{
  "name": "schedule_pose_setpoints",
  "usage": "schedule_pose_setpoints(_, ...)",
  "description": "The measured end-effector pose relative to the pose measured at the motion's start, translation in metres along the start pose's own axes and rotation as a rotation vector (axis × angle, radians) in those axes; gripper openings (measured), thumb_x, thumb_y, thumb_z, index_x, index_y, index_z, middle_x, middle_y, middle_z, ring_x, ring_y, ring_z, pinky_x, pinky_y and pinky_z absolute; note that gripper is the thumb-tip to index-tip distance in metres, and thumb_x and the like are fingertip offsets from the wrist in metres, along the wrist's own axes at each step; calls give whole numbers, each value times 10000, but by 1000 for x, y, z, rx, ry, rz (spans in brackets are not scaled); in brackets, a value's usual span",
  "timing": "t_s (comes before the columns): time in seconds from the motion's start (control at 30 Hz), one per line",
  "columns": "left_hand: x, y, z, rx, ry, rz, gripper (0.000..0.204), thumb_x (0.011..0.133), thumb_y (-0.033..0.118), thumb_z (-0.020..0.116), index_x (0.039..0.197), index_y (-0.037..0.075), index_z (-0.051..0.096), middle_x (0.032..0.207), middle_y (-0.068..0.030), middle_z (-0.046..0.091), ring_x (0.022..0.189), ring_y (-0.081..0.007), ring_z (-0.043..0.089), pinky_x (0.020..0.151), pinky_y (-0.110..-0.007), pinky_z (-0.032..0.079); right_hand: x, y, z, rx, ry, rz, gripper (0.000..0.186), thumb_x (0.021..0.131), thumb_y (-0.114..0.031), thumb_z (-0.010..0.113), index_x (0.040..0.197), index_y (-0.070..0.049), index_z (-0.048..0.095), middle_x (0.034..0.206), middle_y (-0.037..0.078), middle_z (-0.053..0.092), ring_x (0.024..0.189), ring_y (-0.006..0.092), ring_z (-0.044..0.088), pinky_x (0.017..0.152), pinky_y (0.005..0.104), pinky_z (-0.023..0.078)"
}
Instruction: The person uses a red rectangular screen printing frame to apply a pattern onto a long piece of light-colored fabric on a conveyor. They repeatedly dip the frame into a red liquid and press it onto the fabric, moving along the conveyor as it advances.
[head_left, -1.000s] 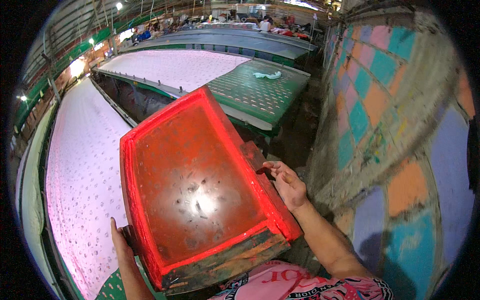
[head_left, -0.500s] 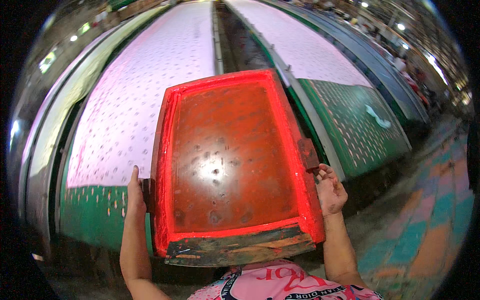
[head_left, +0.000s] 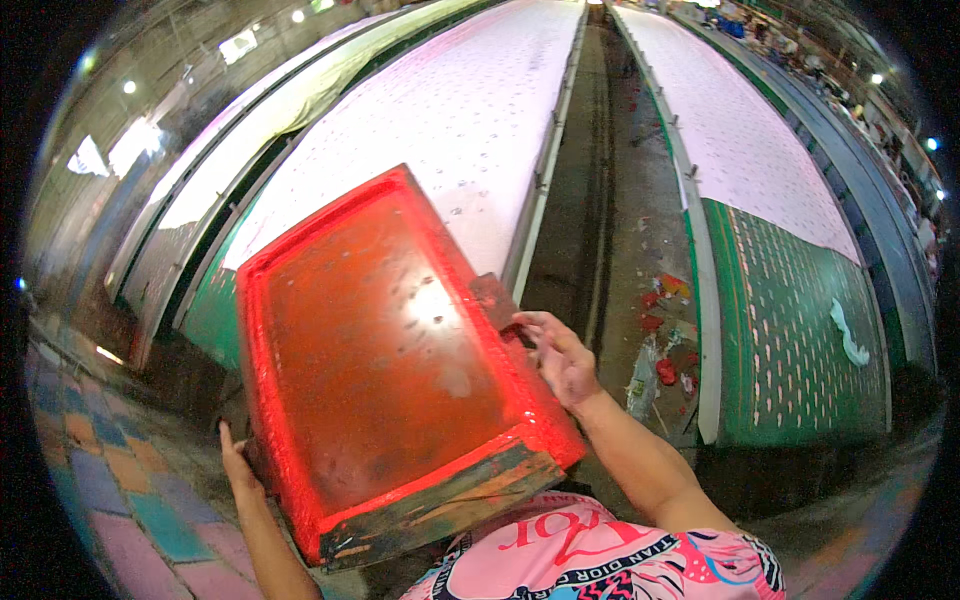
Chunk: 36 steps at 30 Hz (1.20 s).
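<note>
A screen-printing frame (head_left: 375, 350) with a brown-orange mesh and bright red borders is held up in front of my body, tilted with its top leaning left. My left hand (head_left: 240, 465) grips its left side, thumb up, the other fingers mostly hidden by the frame. On the opposite side my right hand (head_left: 562, 362) has its fingers curled at a small dark-red block (head_left: 494, 301) that serves as a handle. A stained dark strip (head_left: 440, 505) runs along the frame's near edge, close to my pink patterned shirt.
Behind the frame stretches a long table with white-pink spotted fabric (head_left: 440, 120). Another fabric-covered table (head_left: 730, 120) stands right, its green near end (head_left: 800, 340) bearing pale marks and a light-blue scrap (head_left: 850, 333). Red and plastic litter (head_left: 665, 370) lies in the aisle. Coloured floor tiles (head_left: 150, 500) show left.
The frame has turned counter-clockwise and swung left and lower with both hands still on it. My view has shifted, bringing the aisle and its litter into sight.
</note>
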<state>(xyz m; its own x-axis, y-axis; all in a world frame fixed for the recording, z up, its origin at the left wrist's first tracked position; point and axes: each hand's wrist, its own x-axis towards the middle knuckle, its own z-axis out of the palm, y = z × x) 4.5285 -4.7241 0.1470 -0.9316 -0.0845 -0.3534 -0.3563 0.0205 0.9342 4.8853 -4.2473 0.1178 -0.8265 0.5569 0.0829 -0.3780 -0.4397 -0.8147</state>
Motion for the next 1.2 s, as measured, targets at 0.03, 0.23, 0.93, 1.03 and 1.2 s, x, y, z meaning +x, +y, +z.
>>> schedule_pose_setpoints(0.03,5,-6,-30,-16,18,-1,721,1013,789,587,714,134,630,753,-64,677,710,-243,639,767,-419,505,16,11,4,14,-50,28,669,1014,-506,683,1488,-42,604,1510,72,629,1424,195,540,1022,311,445)
schedule_pose_setpoints(0.23,-24,-40,-103,-138,245,-7,778,999,790,603,1087,23,697,1103,-166,729,1022,-349,698,971,-475,549,102,56,40,75,-276,200,550,1037,-372,655,1450,-9,641,1453,90,658,1336,182,585,1073,360,462)
schedule_pose_setpoints(0.93,-39,-106,106,-403,698,-31,625,1041,696,632,859,103,562,929,-117,707,891,-281,704,855,-466,579,445,112,-34,-84,-644,391,469,1053,-309,654,1391,15,683,1339,119,723,1268,234,647,1149,401,449)
schedule_pose_setpoints(1.03,-49,-103,170,-400,742,2,587,1089,630,610,825,106,585,894,-103,703,842,-260,696,818,-435,576,468,106,-68,-77,-608,389,418,1052,-277,637,1344,17,698,1312,109,726,1274,224,629,1174,386,424)
schedule_pose_setpoints(1.2,-49,-105,225,-400,710,9,595,1134,572,567,782,95,627,833,-69,678,750,-225,653,745,-421,549,496,100,-112,-101,-556,396,433,1054,-293,630,1355,13,690,1345,107,716,1290,223,618,1183,381,413)
